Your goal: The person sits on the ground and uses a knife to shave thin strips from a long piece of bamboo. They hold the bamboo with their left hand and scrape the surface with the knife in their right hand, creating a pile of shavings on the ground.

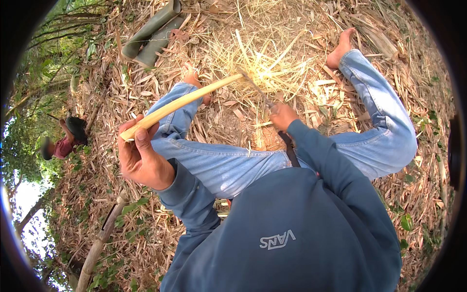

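Between the thumb and fingers of my left hand [143, 158] is one end of a long pale-yellow bamboo strip [187, 100]. The strip slants up and to the right, its far end over a heap of thin curled shavings [272, 68]. My right hand [283, 117] is closed round a knife [258, 90]. Its narrow dark blade meets the strip near the far end, and a dark length of the handle shows behind the hand, pointing toward my lap. The exact contact of edge and bamboo is too small to make out.
My jeans-clad legs [374, 97] are spread either side of the shavings, feet bare. Dark green rubber boots [153, 36] lie at the upper left. Dry leaves and husks cover the ground [219, 124]. A cut pole [99, 243] lies lower left; another person [68, 141] is farther off left.
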### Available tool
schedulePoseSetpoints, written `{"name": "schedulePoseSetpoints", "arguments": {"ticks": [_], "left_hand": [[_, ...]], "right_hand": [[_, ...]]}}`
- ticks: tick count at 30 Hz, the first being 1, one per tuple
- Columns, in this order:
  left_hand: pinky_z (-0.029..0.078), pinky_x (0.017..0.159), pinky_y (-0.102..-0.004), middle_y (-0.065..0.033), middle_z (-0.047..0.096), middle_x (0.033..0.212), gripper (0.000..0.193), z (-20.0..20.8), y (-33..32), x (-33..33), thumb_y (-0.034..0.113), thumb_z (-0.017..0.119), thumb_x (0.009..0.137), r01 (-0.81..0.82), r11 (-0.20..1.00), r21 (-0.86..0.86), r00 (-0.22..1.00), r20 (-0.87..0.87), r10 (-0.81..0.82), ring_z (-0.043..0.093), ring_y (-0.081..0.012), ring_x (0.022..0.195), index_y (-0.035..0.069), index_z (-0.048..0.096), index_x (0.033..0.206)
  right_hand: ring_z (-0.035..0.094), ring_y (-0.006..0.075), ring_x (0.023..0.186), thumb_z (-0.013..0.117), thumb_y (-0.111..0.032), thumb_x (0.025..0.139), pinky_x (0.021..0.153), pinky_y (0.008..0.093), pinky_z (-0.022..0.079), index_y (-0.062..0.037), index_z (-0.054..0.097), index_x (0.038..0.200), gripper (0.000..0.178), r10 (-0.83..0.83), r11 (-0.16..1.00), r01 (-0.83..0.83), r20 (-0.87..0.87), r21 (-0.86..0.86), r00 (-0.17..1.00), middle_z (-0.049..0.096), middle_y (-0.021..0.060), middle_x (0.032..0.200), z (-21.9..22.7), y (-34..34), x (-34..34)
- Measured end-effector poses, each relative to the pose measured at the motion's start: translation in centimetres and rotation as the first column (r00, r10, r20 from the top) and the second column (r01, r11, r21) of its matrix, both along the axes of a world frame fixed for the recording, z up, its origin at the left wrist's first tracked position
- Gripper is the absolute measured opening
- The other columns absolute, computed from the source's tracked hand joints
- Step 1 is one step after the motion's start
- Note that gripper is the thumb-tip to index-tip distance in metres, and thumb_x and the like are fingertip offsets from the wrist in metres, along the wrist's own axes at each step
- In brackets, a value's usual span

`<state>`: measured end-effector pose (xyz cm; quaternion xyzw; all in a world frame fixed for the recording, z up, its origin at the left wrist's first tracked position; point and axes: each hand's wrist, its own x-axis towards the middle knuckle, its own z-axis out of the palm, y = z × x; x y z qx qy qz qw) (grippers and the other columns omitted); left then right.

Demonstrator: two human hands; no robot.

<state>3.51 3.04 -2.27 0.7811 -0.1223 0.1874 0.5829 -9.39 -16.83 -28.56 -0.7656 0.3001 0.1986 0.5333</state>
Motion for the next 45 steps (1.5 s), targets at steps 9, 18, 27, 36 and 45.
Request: {"name": "schedulePoseSetpoints", "arguments": {"ticks": [9,18,27,36,45], "left_hand": [[0.059,0.066,-0.0282,-0.0198,0.064,0.093,0.024,-0.4,-0.7,-0.3,0.011,0.063,0.089,-0.087,0.994,-0.066,0.996,0.02,0.089,0.066,-0.0225,0.079,-0.012,0.061,0.098],[0.059,0.065,-0.0283,-0.0199,0.065,0.089,0.023,-0.3,-0.1,-0.4,0.01,0.065,0.088,-0.145,0.986,-0.088,0.989,0.005,0.146,0.067,-0.0223,0.077,-0.011,0.061,0.097],[0.058,0.069,-0.03,-0.0184,0.065,0.09,0.026,-0.3,0.0,-0.2,0.016,0.062,0.09,-0.148,0.989,-0.005,0.989,0.002,0.148,0.066,-0.024,0.082,-0.009,0.06,0.099],[0.059,0.067,-0.0305,-0.0193,0.065,0.09,0.026,-0.4,0.0,0.4,0.016,0.064,0.09,-0.13,0.992,-0.004,0.991,0.044,0.13,0.066,-0.0233,0.08,-0.008,0.06,0.098],[0.059,0.064,-0.0291,-0.0188,0.065,0.087,0.024,-0.2,-0.3,0.2,0.013,0.067,0.087,-0.181,0.983,-0.028,0.982,0.053,0.182,0.066,-0.0215,0.074,-0.009,0.06,0.095]], "right_hand": [[0.063,0.0283,0.062,0.066,-0.025,0.081,0.058,0.0372,0.048,-0.0027,0.059,0.092,0.025,0.15,0.98,-0.192,0.414,0.061,0.898,0.062,0.0155,0.067,13.2,3.5,0.1],[0.058,0.0234,0.058,0.066,-0.025,0.082,0.056,0.0366,0.043,-0.0036,0.055,0.083,0.024,0.151,0.97,-0.211,0.381,0.12,0.912,0.058,0.0134,0.065,11.6,3.2,-0.6],[0.063,0.031,0.066,0.06,-0.017,0.08,0.062,0.0387,0.049,-0.0019,0.06,0.09,0.018,0.021,1.0,-0.02,0.307,-0.005,0.952,0.063,0.0179,0.071,3.2,2.3,-1.0],[0.064,0.0254,0.059,0.064,-0.021,0.081,0.056,0.0359,0.049,-0.0019,0.057,0.094,0.024,0.038,0.998,-0.049,0.234,0.043,0.971,0.063,0.016,0.068,2.7,0.7,-0.7],[0.066,0.0311,0.067,0.064,-0.017,0.081,0.061,0.0376,0.051,-0.0029,0.058,0.095,0.021,-0.029,0.981,-0.05,0.392,0.189,0.92,0.064,0.0166,0.068,9.1,3.9,0.3]]}}
